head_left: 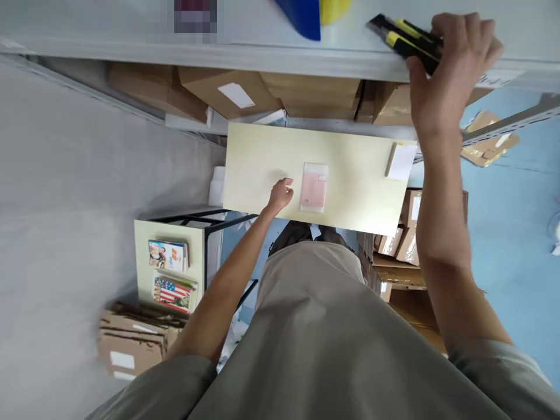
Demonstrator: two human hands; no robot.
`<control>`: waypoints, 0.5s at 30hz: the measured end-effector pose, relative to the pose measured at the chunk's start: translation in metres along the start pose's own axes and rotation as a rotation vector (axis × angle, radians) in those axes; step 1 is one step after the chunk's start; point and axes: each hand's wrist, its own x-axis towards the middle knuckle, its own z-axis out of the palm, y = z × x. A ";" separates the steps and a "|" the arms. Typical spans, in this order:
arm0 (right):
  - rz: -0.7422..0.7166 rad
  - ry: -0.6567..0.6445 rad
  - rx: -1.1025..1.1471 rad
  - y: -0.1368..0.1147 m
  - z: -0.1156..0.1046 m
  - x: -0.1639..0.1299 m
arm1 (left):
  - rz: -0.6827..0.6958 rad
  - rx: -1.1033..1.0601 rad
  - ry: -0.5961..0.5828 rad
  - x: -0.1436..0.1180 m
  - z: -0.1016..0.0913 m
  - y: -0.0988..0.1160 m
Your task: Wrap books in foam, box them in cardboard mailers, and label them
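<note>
Head view shows me the right grip [455,73] pinched on the box cutters [397,43] at the shelf [131,26], lifted or not I can't tell, the left grip [280,195] half-open, empty, beside the pink notebook [314,189], apparently not yet opened on the table [359,181].

Slim plastic cutter [410,49] showing black, yellow; thin rectangular booklet [314,188] showing pink, white edges; rectangular worktop [356,181] showing cream.
</note>
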 end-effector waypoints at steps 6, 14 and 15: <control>-0.087 0.086 0.263 -0.004 0.047 -0.108 | -0.032 -0.130 -0.002 0.008 0.031 -0.031; 0.306 -0.176 0.458 -0.042 0.171 -0.245 | -0.063 -0.194 0.013 0.014 0.082 -0.010; 0.361 -0.200 0.479 -0.053 0.178 -0.257 | -0.061 -0.208 -0.017 0.014 0.083 -0.010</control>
